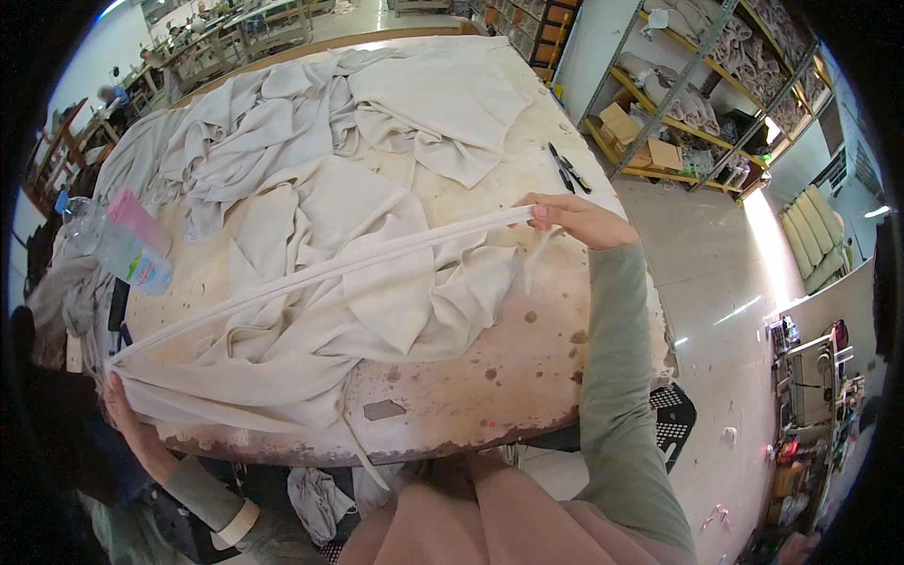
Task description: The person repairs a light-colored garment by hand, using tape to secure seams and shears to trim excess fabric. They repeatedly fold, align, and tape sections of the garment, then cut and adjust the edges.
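A long, narrow, cream fabric strip [320, 272] with lines running along its length, perhaps a zipper tape, is stretched slantwise across the table. My right hand [582, 221] pinches its far right end between thumb and fingers. Down at the left table edge, my left hand [122, 407] is closed at the strip's other end, where a cream fabric piece [254, 391] gathers; its fingers are partly hidden. That crumpled piece spreads below the strip, and a thin tie [363, 452] hangs from it over the near edge.
More cream fabric [273, 122] is heaped on the worn wooden table [443, 400]. At left stand a clear plastic bottle [141, 268] and a pink cup [141, 218]. Small black snips [562, 169] lie near the right edge. Beyond are metal shelves [678, 104] with fabric and cardboard boxes.
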`<action>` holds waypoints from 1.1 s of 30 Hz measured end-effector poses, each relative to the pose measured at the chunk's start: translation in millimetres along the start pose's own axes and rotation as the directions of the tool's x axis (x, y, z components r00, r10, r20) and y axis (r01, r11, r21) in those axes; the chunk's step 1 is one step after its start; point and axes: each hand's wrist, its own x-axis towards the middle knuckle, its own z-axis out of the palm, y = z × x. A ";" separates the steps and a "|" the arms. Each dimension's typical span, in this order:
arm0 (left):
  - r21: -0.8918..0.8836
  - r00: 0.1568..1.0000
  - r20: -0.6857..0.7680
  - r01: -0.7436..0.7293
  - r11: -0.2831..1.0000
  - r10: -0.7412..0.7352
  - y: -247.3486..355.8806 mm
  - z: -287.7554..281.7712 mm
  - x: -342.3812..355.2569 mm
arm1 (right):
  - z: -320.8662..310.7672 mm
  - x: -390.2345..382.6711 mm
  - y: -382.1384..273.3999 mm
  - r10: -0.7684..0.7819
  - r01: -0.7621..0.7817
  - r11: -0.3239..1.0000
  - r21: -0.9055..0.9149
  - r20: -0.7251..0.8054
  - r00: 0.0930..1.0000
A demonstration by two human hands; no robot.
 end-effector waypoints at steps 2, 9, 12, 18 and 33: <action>0.053 0.998 0.020 0.056 0.997 -0.057 -16.9 -3.6 -0.6 | 1.0 4.4 9.6 0.027 -0.019 0.995 0.103 -0.086 0.996; 0.110 0.989 -0.023 0.146 0.983 -0.144 -39.4 -9.3 -7.6 | -5.8 7.8 26.7 0.085 -0.055 0.918 0.394 -0.061 0.994; 0.066 0.988 -0.042 0.151 0.986 -0.148 -34.7 -5.5 -12.6 | -12.2 5.1 41.5 0.167 -0.098 0.860 0.501 -0.095 0.981; 0.476 0.991 0.048 -0.134 0.869 0.127 -18.3 33.5 -40.7 | 2.2 34.9 60.3 0.009 -0.062 0.997 -0.042 -0.755 0.656; -0.376 0.972 -0.228 -0.136 0.917 0.051 40.0 47.6 -85.0 | 16.8 -29.9 69.6 0.186 -0.159 0.982 0.099 -0.389 0.903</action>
